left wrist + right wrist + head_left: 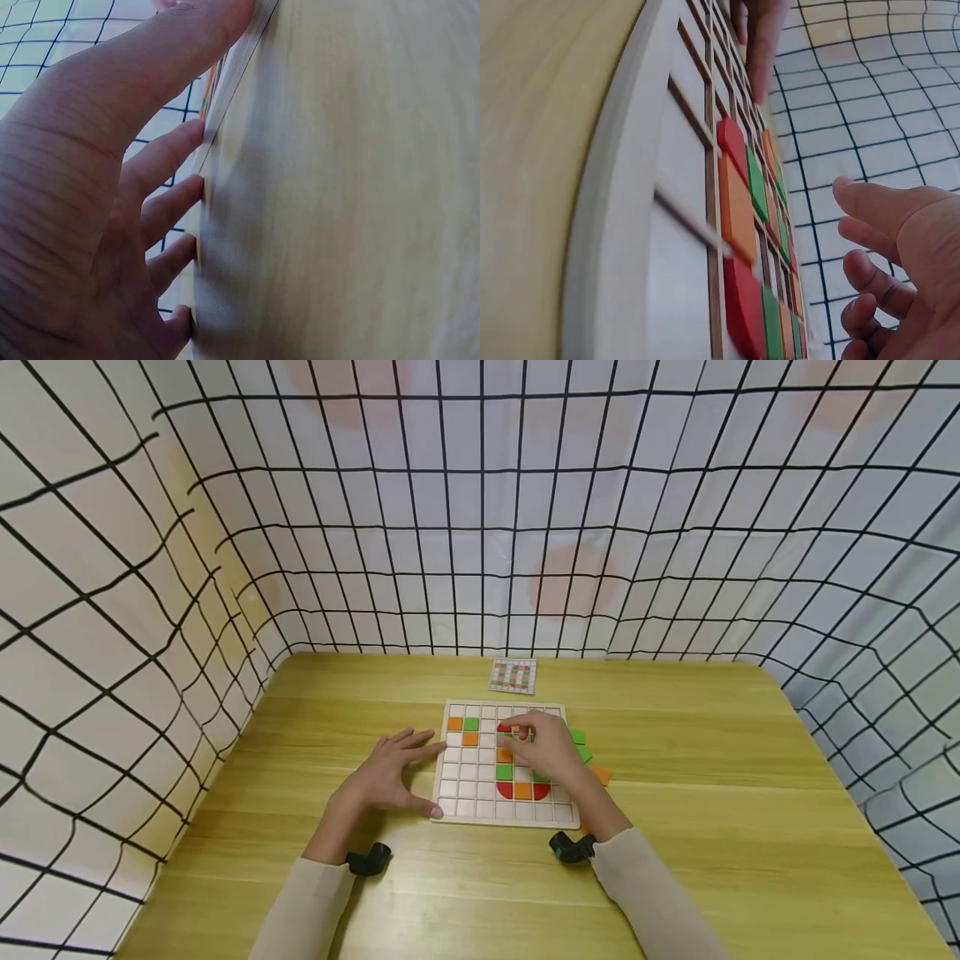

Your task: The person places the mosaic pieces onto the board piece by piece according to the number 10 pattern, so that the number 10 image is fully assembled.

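Note:
A white gridded board (487,821) with a light wooden frame lies on the table. Flat orange, green and red tiles sit in its cells, among them an orange tile (455,724) at upper left and a red rounded tile (744,307). My left hand (395,770) is spread beside the board, thumb by the near left corner and a fingertip at the left edge; the left wrist view shows its fingers (169,154) stretched out. Above the board's right half hovers my right hand (546,745), thumb and index apart, other fingers loosely bent. I see no tile between them.
Behind the board lies a small pattern card (513,676). Loose green tiles (582,752) and an orange tile (602,776) lie by the board's right side, partly behind my right hand. Black netting (480,572) over white cloth surrounds the wooden table (750,827).

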The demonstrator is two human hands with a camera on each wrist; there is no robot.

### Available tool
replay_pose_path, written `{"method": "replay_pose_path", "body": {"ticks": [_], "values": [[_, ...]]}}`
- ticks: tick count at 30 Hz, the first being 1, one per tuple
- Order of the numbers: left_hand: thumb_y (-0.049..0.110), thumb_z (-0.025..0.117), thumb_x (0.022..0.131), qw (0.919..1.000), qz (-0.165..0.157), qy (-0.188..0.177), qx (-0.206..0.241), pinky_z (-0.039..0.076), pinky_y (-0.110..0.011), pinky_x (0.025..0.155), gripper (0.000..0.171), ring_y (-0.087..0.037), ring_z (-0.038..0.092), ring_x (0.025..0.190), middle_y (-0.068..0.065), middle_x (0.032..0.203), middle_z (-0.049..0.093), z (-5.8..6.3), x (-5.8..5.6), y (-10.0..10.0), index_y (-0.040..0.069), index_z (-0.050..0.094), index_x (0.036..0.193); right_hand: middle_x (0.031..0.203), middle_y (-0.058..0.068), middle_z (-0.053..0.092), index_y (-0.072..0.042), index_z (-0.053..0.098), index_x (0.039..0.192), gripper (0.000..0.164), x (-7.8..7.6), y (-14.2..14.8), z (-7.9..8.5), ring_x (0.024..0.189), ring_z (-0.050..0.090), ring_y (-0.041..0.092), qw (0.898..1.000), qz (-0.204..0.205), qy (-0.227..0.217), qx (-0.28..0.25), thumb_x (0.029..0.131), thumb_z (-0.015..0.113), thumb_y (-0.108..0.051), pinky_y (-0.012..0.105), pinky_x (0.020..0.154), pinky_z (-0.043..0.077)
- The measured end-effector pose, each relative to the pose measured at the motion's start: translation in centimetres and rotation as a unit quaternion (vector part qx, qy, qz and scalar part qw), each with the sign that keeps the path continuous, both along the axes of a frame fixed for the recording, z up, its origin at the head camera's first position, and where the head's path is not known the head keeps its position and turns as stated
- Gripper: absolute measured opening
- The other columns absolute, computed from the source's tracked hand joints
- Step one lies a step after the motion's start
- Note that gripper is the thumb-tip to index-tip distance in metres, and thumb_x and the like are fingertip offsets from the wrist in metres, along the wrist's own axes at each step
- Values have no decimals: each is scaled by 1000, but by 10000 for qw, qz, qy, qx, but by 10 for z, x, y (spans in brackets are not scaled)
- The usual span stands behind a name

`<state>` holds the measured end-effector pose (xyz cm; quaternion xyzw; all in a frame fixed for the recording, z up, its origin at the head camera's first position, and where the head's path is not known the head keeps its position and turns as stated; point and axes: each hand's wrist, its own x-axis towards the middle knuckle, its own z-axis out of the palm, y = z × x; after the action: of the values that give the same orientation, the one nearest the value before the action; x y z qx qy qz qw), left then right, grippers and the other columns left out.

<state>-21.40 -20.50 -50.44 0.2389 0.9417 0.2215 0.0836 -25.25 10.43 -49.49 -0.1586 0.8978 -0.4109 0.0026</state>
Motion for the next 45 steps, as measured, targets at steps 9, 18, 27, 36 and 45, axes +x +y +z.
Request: {"method": "replay_pose_path", "body": {"ticks": [9,18,27,36,45], "values": [[71,87,64,10000,9,-3,14,10,-73,123,108,-43,18,158,-6,169,32,-1,0,0,31,47,156,84,0,58,-15,77,122,36,3,38,-7,68,47,18,9989,-337,-278,159,92,79,-35,27,59,36],[70,88,64,10000,7,-9,42,8,-74,123,109,-43,19,158,-8,169,31,2,1,0,29,47,156,84,3,56,-11,77,123,37,4,75,-11,76,47,19,9980,-480,-110,388,93,79,-32,29,64,36],[68,89,64,10000,-10,28,80,9,-75,122,109,-46,20,157,-10,168,33,3,2,0,26,48,156,91,5,60,-13,76,124,33,4,106,-17,83,48,21,9960,-689,-267,501,96,75,-29,32,70,38],[69,88,64,10000,-6,29,66,9,-74,123,109,-44,19,157,-9,169,32,3,2,0,28,46,157,107,9,71,-14,77,123,31,5,128,-22,88,55,22,9942,-832,-313,614,98,71,-33,32,75,46],[67,88,65,9999,-28,25,112,9,-75,122,108,-45,20,157,-10,169,32,3,3,0,26,47,156,98,9,67,-12,76,123,32,6,147,-24,83,54,22,9953,-827,-244,449,97,74,-30,31,70,45]]}}
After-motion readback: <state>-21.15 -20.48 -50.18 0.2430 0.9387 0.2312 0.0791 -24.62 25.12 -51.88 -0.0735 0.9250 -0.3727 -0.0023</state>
